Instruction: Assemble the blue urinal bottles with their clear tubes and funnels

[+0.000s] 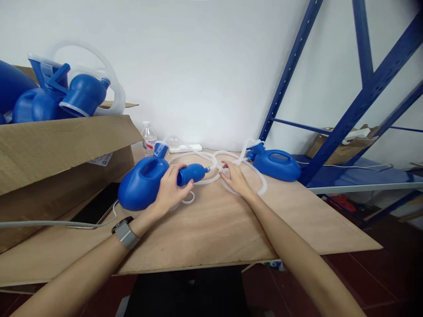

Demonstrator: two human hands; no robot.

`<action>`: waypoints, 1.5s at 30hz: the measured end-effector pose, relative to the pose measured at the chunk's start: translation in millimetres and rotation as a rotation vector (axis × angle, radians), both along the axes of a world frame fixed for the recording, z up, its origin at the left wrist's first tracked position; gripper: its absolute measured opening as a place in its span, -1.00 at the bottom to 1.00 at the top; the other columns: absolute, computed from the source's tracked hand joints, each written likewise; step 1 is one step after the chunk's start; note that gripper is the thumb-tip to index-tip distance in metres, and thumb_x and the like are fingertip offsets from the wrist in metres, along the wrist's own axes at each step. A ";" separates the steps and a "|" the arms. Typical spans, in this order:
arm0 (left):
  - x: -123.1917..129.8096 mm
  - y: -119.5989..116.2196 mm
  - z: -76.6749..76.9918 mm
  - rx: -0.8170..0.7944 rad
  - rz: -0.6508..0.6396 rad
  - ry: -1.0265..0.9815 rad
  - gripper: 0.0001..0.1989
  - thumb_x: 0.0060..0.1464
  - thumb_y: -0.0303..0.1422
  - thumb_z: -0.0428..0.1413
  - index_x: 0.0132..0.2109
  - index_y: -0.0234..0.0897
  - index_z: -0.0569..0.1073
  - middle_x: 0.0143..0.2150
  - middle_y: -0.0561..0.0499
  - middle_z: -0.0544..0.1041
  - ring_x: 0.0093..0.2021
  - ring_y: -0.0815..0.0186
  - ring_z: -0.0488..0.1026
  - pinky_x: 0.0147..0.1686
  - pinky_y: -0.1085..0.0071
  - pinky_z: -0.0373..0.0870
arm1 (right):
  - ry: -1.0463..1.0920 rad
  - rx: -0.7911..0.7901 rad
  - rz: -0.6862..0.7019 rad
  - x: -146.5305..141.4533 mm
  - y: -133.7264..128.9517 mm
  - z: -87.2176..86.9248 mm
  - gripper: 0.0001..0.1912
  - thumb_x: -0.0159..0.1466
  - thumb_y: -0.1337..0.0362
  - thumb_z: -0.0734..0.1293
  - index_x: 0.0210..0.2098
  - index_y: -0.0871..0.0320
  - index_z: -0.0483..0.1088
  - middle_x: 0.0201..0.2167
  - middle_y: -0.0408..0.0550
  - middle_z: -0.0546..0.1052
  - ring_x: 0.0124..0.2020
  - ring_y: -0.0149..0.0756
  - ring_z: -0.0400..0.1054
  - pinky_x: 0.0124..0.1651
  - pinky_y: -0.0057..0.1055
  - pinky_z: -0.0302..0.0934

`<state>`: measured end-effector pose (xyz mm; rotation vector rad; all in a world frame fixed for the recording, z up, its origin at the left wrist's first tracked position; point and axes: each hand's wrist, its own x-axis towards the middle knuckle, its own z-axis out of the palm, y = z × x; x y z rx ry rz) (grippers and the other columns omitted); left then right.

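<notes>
The left hand [172,187] is curled around the neck of a blue plastic urinal bottle [145,181] that lies on its side on the plywood tabletop [211,233], fingers wrapped over the narrow part where the body meets the blue funnel piece [191,173]. The right hand [235,178] lies flat and loosely spread, fingertips resting on the translucent white tubing [244,169] looped across the board, gripping nothing. A second blue urinal bottle [277,164] sits just beyond the tubing to the right, near the blue shelving frame [333,141]. An open cardboard box [59,145] of similar blue parts crowds the left edge. The near half of the board is bare up to its front edge.
</notes>
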<state>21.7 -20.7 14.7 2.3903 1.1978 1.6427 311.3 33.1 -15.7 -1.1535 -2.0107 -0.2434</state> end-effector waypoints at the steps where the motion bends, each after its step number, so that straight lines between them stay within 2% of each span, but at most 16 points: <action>1: 1.1 -1.3 -1.4 0.009 -0.023 0.033 -0.63 0.12 -0.31 0.18 0.07 -0.22 0.38 0.02 -0.10 0.53 0.04 0.10 0.52 0.08 0.16 0.46 | 0.022 0.026 0.027 -3.5 -3.0 2.4 -0.57 0.40 0.19 0.27 0.22 0.18 0.30 -0.05 0.12 0.52 -0.02 -0.02 0.40 0.09 -0.07 0.30; 3: 3.1 -3.3 -3.6 0.019 -0.043 0.064 -0.62 0.12 -0.32 0.19 0.09 -0.20 0.36 0.03 -0.10 0.53 0.04 0.10 0.52 0.07 0.16 0.46 | 0.010 0.080 0.066 -15.1 -9.8 7.8 -0.57 0.41 0.17 0.28 0.23 0.13 0.31 -0.03 0.11 0.51 -0.01 -0.02 0.40 0.09 -0.08 0.30; 7: 3.4 -4.5 -4.5 0.043 -0.027 0.051 -0.63 0.13 -0.34 0.17 0.09 -0.21 0.35 0.04 -0.12 0.52 0.05 0.09 0.51 0.09 0.14 0.47 | -0.121 0.132 0.086 -37.7 -19.7 15.5 -0.67 0.44 0.14 0.27 0.13 0.11 0.44 -0.13 0.11 0.54 -0.07 -0.04 0.42 0.00 -0.14 0.34; 11: -0.5 -3.4 -4.2 0.091 -0.011 0.067 -0.61 0.14 -0.35 0.15 0.11 -0.23 0.35 0.04 -0.14 0.52 0.06 0.08 0.51 0.08 0.15 0.47 | -0.120 0.135 0.134 -41.0 -22.1 18.0 -0.68 0.49 0.15 0.21 0.12 0.09 0.45 -0.12 0.10 0.55 -0.09 -0.10 0.44 -0.03 -0.20 0.36; 16: -2.4 -3.6 -5.7 0.153 -0.007 0.108 -0.60 0.13 -0.34 0.17 0.11 -0.23 0.35 0.04 -0.13 0.53 0.03 0.10 0.52 0.05 0.20 0.48 | -0.010 0.096 0.189 -43.3 -23.5 17.8 -0.72 0.50 0.19 0.18 -0.02 0.10 0.50 -0.13 0.08 0.54 -0.11 -0.14 0.46 -0.04 -0.23 0.37; 21: -1.3 -2.4 -5.6 0.129 0.106 0.154 -0.54 0.16 -0.21 0.20 0.16 -0.22 0.32 0.05 -0.15 0.53 0.03 0.07 0.54 -0.06 0.24 0.52 | 0.106 0.031 0.223 -51.8 -23.5 14.1 -0.74 0.50 0.21 0.17 -0.09 0.09 0.48 -0.15 0.06 0.55 -0.13 -0.15 0.49 -0.03 -0.25 0.37; 25: -1.3 0.8 -5.3 0.135 0.139 0.215 -0.58 0.20 -0.06 0.21 0.06 -0.20 0.39 -0.03 -0.10 0.56 -0.07 0.11 0.58 -0.16 0.30 0.51 | 0.189 -0.044 0.198 -51.6 -18.7 9.2 -0.76 0.48 0.19 0.18 -0.10 0.11 0.47 -0.16 0.05 0.57 -0.15 -0.15 0.50 -0.04 -0.26 0.36; 29: 1.5 1.9 -6.0 0.081 0.160 0.231 -0.64 0.21 -0.05 0.19 -0.03 -0.21 0.41 -0.11 -0.06 0.56 -0.19 0.16 0.59 -0.28 0.35 0.47 | 0.206 -0.136 0.194 -49.9 -13.2 5.1 -0.74 0.48 0.19 0.16 -0.08 0.11 0.45 -0.18 0.04 0.59 -0.17 -0.17 0.51 -0.07 -0.27 0.37; 34: 7.0 1.2 -5.6 0.042 0.199 0.166 -0.64 0.19 -0.03 0.20 -0.10 -0.19 0.38 -0.17 -0.01 0.55 -0.22 0.18 0.58 -0.32 0.36 0.45 | 0.184 -0.142 0.187 -50.3 -10.7 5.9 -0.75 0.47 0.20 0.15 -0.12 0.09 0.45 -0.18 0.03 0.60 -0.16 -0.18 0.50 -0.04 -0.28 0.34; 38: 7.3 2.7 -8.0 0.109 0.204 0.195 -0.64 0.20 -0.04 0.19 -0.07 -0.22 0.39 -0.16 -0.06 0.56 -0.24 0.18 0.58 -0.37 0.37 0.42 | 0.270 -0.264 0.171 -54.7 -7.8 6.9 -0.78 0.47 0.22 0.15 -0.11 0.08 0.42 -0.29 -0.05 0.61 -0.21 -0.23 0.53 -0.04 -0.31 0.33; 41: 5.7 4.8 -12.6 0.198 0.224 0.289 -0.62 0.22 -0.04 0.15 -0.03 -0.25 0.42 -0.19 -0.10 0.57 -0.28 0.17 0.59 -0.44 0.37 0.38 | 0.411 -0.374 0.215 -59.9 -5.8 7.5 -0.82 0.45 0.25 0.17 -0.13 0.08 0.40 -0.33 -0.08 0.61 -0.24 -0.28 0.54 -0.04 -0.33 0.35; 45: 3.2 5.5 -18.1 0.268 0.230 0.402 -0.65 0.23 -0.07 0.14 -0.04 -0.25 0.46 -0.20 -0.11 0.60 -0.33 0.19 0.59 -0.46 0.39 0.36 | 0.617 -0.614 0.288 -62.5 -8.4 11.2 -0.91 0.39 0.26 0.25 -0.22 0.10 0.38 -0.39 -0.11 0.60 -0.35 -0.35 0.52 -0.23 -0.43 0.39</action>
